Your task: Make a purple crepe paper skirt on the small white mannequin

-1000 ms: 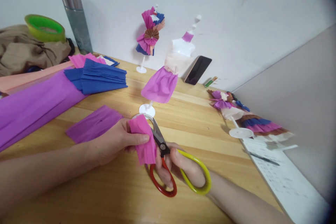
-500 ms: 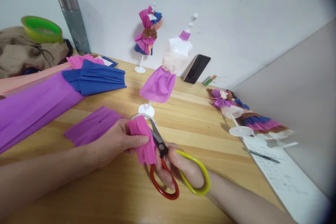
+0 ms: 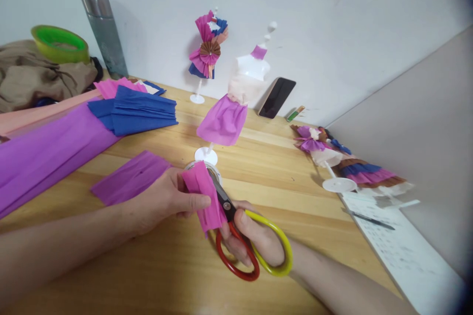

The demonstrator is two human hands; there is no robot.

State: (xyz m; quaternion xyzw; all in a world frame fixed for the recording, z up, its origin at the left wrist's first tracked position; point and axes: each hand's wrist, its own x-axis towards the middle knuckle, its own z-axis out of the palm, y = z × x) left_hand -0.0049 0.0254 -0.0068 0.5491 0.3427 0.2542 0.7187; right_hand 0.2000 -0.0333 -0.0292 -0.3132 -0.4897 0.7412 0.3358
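Wooden table (image 3: 281,177) — plain white wall (image 3: 369,34) behind.

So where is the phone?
In the head view the phone leans against the white wall at the back of the table, just right of the mannequin with the purple skirt.

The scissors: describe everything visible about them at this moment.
The scissors have dark metal blades on a round pivot, one red handle loop and one larger yellow-green loop, plastic by the look. The right hand grips them through the loops above the wooden table. The blades point up-left, meeting the pink crepe paper pinched by the left hand.
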